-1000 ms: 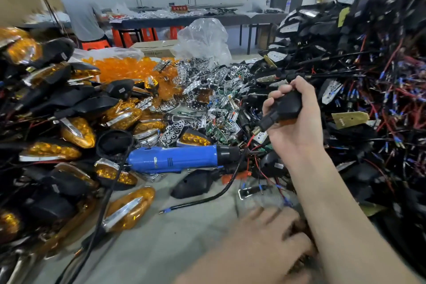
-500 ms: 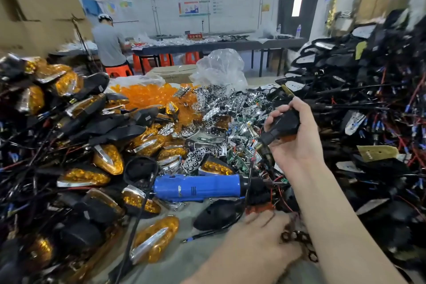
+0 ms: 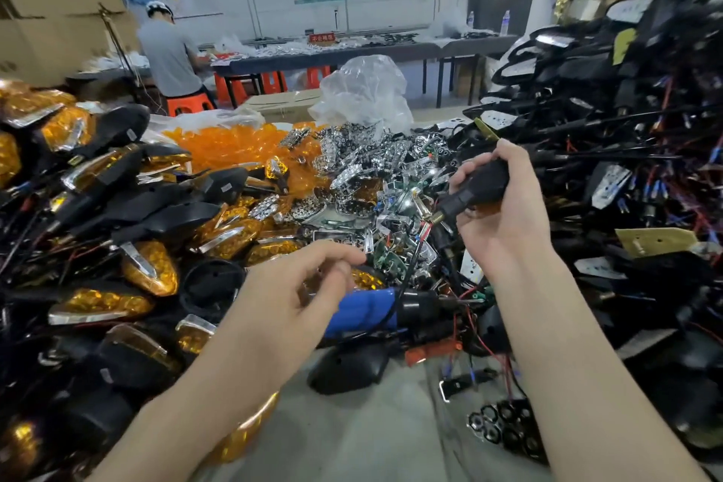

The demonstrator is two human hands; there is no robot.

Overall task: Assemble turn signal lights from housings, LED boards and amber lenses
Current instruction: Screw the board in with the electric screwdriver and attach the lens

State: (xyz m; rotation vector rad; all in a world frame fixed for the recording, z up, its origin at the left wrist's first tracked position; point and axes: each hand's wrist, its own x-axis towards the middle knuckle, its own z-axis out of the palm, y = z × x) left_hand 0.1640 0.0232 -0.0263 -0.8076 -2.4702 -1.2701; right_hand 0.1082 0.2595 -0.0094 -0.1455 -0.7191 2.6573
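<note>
While the right hand (image 3: pixel 504 223) holds a black housing (image 3: pixel 483 184) up over the middle of the counter (image 3: pixel 371 438), its fingers and thumb curl round the body. The housing's stem, with its brass-coloured tip, points down and left. A sliver of amber shows under the housing, against the palm.

Left hand (image 3: pixel 289 301): lower and nearer the camera, fingers loosely curled, thumb tip close to the index tip. Cannot tell whether anything small is pinched there. This hand hides the rear of a blue power screwdriver (image 3: pixel 364 309), which lies on the counter with its black nose to the right.

Surroundings:
- Left: a deep pile of finished signals (image 3: pixel 117 207), black shells with amber faces, wires tangled through it.
- Far centre: a heap of loose amber lenses (image 3: pixel 234 145); beside it a heap of chrome reflectors (image 3: pixel 364 164); green LED boards (image 3: pixel 387 258) lie just below the reflectors.
- Right: a tall stack of wired housings (image 3: pixel 626 168) rises past the right hand.
- In front of the screwdriver: one loose shell (image 3: pixel 348 368) on the grey surface. A cluster of black rings (image 3: pixel 504 427) sits by the right forearm.
- Behind the heaps: a clear plastic bag (image 3: pixel 364 90).
- Background: a person in a grey shirt (image 3: pixel 168 55) stands at another table with their back turned, an orange stool (image 3: pixel 187 104) behind them.
</note>
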